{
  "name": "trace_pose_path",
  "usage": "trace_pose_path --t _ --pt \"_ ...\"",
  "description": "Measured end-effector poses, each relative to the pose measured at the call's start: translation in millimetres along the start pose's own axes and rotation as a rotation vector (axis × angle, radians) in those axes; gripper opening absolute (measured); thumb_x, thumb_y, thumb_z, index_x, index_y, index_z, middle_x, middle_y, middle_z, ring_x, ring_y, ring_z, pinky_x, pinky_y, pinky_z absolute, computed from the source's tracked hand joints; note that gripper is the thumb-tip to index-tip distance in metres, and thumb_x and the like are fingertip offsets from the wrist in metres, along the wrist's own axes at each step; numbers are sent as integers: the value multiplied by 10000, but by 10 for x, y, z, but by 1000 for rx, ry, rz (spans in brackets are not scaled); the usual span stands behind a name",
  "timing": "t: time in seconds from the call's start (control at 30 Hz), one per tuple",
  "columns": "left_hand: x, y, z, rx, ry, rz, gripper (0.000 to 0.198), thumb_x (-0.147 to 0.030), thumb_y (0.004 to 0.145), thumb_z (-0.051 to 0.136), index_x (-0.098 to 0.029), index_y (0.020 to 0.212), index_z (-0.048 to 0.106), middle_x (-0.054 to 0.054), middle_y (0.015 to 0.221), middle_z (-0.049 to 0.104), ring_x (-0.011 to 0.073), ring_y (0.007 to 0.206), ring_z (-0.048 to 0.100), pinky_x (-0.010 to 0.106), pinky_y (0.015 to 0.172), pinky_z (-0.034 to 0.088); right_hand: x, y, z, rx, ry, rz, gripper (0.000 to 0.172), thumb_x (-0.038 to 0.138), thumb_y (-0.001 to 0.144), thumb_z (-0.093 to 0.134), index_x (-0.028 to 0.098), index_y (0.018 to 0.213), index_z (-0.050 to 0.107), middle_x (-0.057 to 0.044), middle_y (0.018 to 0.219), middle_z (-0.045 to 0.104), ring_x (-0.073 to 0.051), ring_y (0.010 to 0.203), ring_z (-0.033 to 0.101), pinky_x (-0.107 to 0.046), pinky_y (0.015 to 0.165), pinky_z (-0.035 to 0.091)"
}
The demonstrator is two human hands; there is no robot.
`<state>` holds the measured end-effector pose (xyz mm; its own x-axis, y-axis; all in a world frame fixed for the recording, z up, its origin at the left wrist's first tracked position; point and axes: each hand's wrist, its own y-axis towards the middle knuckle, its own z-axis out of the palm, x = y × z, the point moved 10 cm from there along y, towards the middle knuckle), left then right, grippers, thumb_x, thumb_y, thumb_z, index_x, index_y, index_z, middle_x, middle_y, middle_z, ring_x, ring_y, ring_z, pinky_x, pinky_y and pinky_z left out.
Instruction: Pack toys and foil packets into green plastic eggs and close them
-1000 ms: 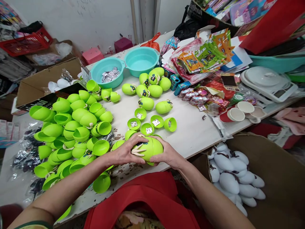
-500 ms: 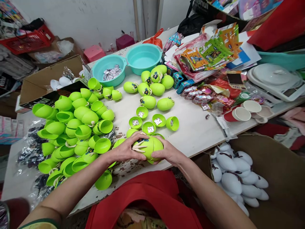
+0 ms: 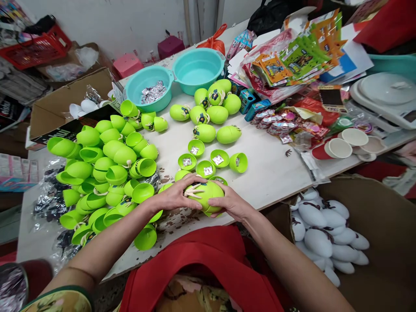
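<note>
**One tabletop [image 3: 266,177], one green egg [image 3: 211,194] held from opposite ends**

Biggest pile: open green shells [image 3: 116,175], heaped on the person's left. Closed eggs [image 3: 217,115] are grouped farther back. The green egg is over the tabletop's near edge: left hand [image 3: 178,195] grasps one end, right hand [image 3: 234,203] grasps the other, thumb across the near face. Step looks like pressing two halves together; whether the seam is fully shut, can't tell. To do it well: square up the rims, push evenly along the long axis, keep fingertips off the seam. Five open halves [image 3: 240,167] sit just beyond the hands, so short pushes are safer; a knock could spill the silvery sachets [image 3: 208,170]. Smallest: cream claw [image 3: 194,191] by the left thumb, probably fragile, so don't press there.
</note>
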<state>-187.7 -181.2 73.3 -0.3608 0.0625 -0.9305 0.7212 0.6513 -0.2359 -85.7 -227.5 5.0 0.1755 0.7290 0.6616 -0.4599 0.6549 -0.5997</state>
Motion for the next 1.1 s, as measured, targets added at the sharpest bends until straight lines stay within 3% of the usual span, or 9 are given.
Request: trace_pose_path --t 0.1,0.2,0.27,0.33,0.47,0.6,0.77,0.93,1.1 --pt "15 -19 -16 -66 -58 -71 649 -400 698 812 -255 1269 540 73 1233 537 253 1174 519 417 1021 444 12 3 -14 -34 65 -22 843 457 588 860 257 1311 475 -90 1154 620 -236 774 685 -293 479 585" --pt "128 -80 32 -143 -292 -266 688 -419 701 800 -270 1290 478 64 1161 560 203 932 614 319 720 570 74 -23 26 -18 174 -80 931 502 557 864 292 1338 402 -95 1255 562 -241 834 691 -307 535 610" --pt "146 -140 124 -169 -451 -371 714 -437 695 799 -274 1290 439 54 1107 570 159 765 622 247 528 547 98 -60 73 3 182 -95 967 460 513 893 296 1319 384 -89 1245 561 -244 851 690 -307 547 612" --pt "97 -190 189 -206 -548 -412 711 -446 698 797 -281 1279 423 38 1060 579 128 674 616 211 454 526 99 -107 82 -20 137 -94 933 439 501 902 286 1273 401 -85 1190 584 -237 790 690 -292 489 591" --pt "-2 -211 199 -288 -610 -397 699 -458 702 796 -291 1273 429 30 1048 598 108 621 633 188 432 531 119 -180 82 -56 123 -119 912 547 511 884 286 1242 404 -75 1057 638 -214 632 678 -255 373 518" --pt "100 -133 240 -211 -688 -518 698 -505 713 773 -258 1271 433 27 925 625 81 463 584 186 356 493 71 -151 89 1 157 -21 880 734 618 737 226 1259 413 -75 851 682 -179 528 656 -235 380 507" --pt "56 -10 84 -155 -643 -491 655 -465 699 799 -268 1230 469 9 907 624 80 465 592 186 373 505 143 -105 41 32 177 -4 861 523 599 859 259 1281 405 -63 967 705 -218 681 723 -271 516 594" --pt "58 -27 107 -90 -626 -526 671 -481 724 776 -258 1249 423 -20 749 610 89 415 576 159 350 458 113 -45 22 -7 203 -18 723 471 674 807 214 1258 466 -56 902 699 -173 613 676 -211 415 542" --pt "99 -64 157 -177 -642 -536 671 -493 731 763 -237 1245 417 16 841 625 83 420 572 188 354 482 87 25 11 -28 194 -41 659 474 726 764 205 1263 494 -48 841 697 -137 513 621 -183 356 479"
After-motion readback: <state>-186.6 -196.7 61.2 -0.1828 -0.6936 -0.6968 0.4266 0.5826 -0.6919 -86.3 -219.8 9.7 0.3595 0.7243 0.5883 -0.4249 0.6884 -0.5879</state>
